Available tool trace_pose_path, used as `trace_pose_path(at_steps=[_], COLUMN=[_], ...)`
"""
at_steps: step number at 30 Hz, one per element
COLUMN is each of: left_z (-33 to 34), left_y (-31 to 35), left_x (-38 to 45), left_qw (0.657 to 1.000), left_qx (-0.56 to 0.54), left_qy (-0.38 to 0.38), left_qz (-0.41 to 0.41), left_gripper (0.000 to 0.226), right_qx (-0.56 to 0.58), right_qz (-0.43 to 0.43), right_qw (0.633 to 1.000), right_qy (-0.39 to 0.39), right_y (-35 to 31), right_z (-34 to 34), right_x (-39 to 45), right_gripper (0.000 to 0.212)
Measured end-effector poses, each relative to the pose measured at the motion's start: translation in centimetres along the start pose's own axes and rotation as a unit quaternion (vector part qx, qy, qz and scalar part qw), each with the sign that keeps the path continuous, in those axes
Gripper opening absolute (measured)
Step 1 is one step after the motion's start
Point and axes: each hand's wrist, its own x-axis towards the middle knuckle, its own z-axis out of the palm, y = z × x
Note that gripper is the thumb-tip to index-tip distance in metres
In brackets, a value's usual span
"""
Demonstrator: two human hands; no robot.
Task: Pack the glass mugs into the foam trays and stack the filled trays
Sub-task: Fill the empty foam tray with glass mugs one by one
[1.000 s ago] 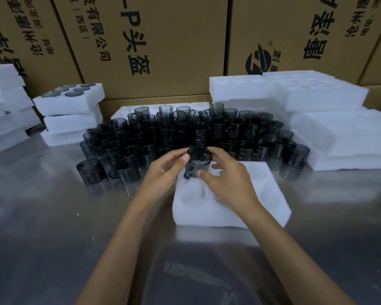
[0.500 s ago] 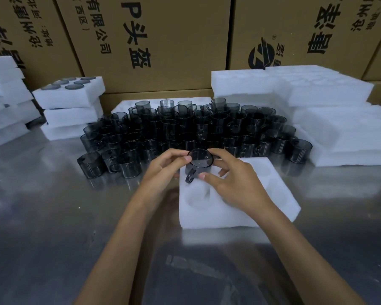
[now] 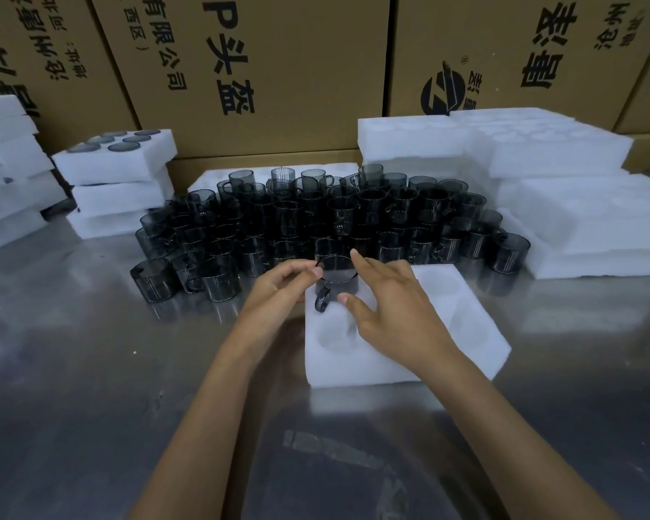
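Seating the first mug in a fresh foam tray, with most of the packing left.

On the desk (image 3: 91, 369) the near tray (image 3: 409, 354) shows bare pockets; the left hand (image 3: 278, 290) pinches the rim of a dark glass mug (image 3: 336, 279) at its far-left pocket, while the right hand (image 3: 394, 313) hovers beside it, fingers spread, grasping nothing. Behind stand dozens of loose mugs (image 3: 316, 219). Far left, a stack of filled trays (image 3: 117, 182); far right, empty trays (image 3: 541, 152).

My steel desk (image 3: 72, 369) carries clustered smoked-glass mugs (image 3: 316, 215), one foam tray (image 3: 409, 354) before them, and foam tray stacks (image 3: 117, 189) on both sides.
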Motion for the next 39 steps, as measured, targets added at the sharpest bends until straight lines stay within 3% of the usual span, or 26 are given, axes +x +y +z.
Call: trace_pose_path(at_steps=[5,18,25,39], left_z=[0.0,0.4,0.3,0.8], left_y=[-0.4,-1.1,-1.3,-2.1], left_x=[0.2,-0.2,-0.1,0.4], left_qw=[1.0,0.998,0.999,0.997], left_qx=[-0.024,-0.044,-0.033,-0.077], left_qy=[-0.011,-0.034,-0.03,0.022], left_qz=[0.0,-0.034,-0.018,-0.021], left_gripper=[0.04,0.034,0.039,0.03], right_qx=[-0.103,-0.143,-0.14,-0.064], right_qz=[0.008,0.024,0.034,0.068], right_qw=[0.995,0.987,0.985,0.993], right_qy=[0.003,-0.068,-0.098,-0.068], right_y=[-0.4,-0.4,-0.3,-0.6], right_z=[-0.1,0.1,0.0,-0.5], right_x=[-0.4,-0.3,-0.1,-0.3], right_gripper=[0.072,0.074,0.073,0.064])
